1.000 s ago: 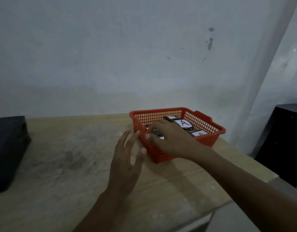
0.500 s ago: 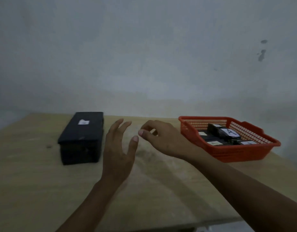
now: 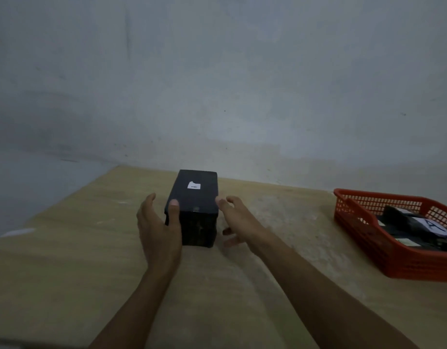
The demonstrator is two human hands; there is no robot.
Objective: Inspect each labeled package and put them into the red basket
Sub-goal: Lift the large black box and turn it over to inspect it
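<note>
A long black package [image 3: 195, 205] with a small white label [image 3: 193, 185] on top lies on the wooden table [image 3: 66, 273], in the middle of the view. My left hand [image 3: 159, 227] is cupped at its near left corner, thumb resting on the top edge, fingers apart. My right hand [image 3: 238, 220] is beside its right side, fingers spread, thumb tip at the top right edge. The package rests on the table. The red basket [image 3: 393, 258] stands at the right edge and holds several dark packages [image 3: 403, 220], one with a white "A" label [image 3: 432, 225].
A grey wall [image 3: 217, 84] rises right behind the table. The table's left corner [image 3: 121, 167] lies beyond the package. A pale scrap [image 3: 17, 232] lies at the far left edge of the table.
My view has swung left from the basket to the black package. Both hands left the basket, crossed the table and now flank the package, the left one touching it.
</note>
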